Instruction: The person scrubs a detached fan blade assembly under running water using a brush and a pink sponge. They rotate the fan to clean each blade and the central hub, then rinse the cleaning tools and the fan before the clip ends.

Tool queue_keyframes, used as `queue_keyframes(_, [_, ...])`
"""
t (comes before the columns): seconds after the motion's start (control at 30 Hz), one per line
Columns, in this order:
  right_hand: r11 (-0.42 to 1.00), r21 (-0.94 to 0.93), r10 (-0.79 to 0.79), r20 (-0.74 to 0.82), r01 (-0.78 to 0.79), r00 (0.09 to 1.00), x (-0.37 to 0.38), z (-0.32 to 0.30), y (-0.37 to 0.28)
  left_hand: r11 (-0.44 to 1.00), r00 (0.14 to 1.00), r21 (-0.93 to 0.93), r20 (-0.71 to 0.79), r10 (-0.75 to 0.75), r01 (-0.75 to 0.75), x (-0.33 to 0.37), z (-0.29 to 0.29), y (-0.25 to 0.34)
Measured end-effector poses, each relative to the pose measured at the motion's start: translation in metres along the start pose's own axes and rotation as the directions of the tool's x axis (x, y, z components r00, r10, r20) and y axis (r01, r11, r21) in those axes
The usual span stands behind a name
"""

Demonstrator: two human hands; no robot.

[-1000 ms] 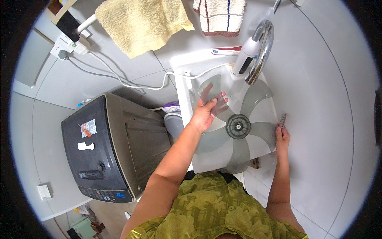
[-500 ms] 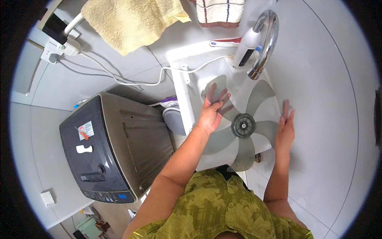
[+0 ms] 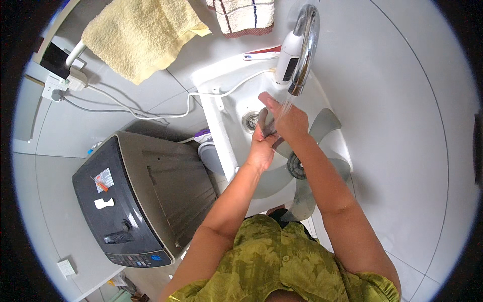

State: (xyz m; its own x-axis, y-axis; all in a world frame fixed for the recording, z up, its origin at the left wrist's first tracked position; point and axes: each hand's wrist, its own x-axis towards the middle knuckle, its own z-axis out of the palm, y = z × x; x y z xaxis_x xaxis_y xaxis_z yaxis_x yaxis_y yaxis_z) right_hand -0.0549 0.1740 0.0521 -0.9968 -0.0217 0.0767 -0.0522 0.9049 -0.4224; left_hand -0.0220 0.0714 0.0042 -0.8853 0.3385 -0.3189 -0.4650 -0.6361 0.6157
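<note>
A translucent grey fan blade wheel (image 3: 326,126), with several curved blades around a dark ribbed hub (image 3: 296,165), lies tilted across the white sink (image 3: 229,143). My left hand (image 3: 261,152) is closed on the blade at the upper left. My right hand (image 3: 292,122) reaches across the wheel and is closed around that same blade, its fingers pointing left and partly hidden. A thin stream of water falls from the chrome curved faucet (image 3: 313,45) onto my right hand. My right forearm covers part of the hub.
A grey top-loading washing machine (image 3: 166,181) stands left of the sink. A white cable (image 3: 188,105) runs from a wall socket to the faucet. A yellow towel (image 3: 146,38) and a checked towel (image 3: 246,15) hang above. A toothbrush (image 3: 259,56) lies on the sink's back ledge.
My right hand has come from beside the wall across the wheel to the upper-left blade. The wheel has tilted, baring the drain. Water now runs from the faucet.
</note>
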Motion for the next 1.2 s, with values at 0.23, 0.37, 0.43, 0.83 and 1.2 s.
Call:
queue_keyframes(0.23, [0.977, -0.214, 0.024, 0.201, 0.020, 0.979, -0.011, -0.014, -0.006, 0.994, 0.988, 0.021, 0.113, -0.105, 0.104, 0.002, -0.015, -0.003])
queue_keyframes(0.37, [0.999, -0.033, -0.030, 0.067, 0.033, 0.997, -0.008, -0.002, 0.007, 0.993, 0.992, 0.058, 0.061, -0.107, 0.104, 0.005, -0.010, 0.000])
queue_keyframes(0.43, [0.995, 0.047, -0.099, 0.168, 0.093, 0.981, -0.029, 0.000, -0.014, 0.993, 0.992, 0.006, 0.023, -0.120, 0.120, 0.010, -0.015, 0.001])
queue_keyframes(0.83, [0.995, -0.102, -0.013, 0.002, 0.013, 1.000, -0.003, 0.003, 0.018, 0.994, 0.993, 0.058, 0.067, -0.093, 0.089, 0.012, -0.007, 0.004])
queue_keyframes(1.2, [0.999, 0.006, 0.054, -0.027, -0.054, 0.998, 0.007, -0.006, 0.030, 0.997, 0.998, 0.070, 0.058, -0.018, 0.014, 0.016, 0.008, 0.011])
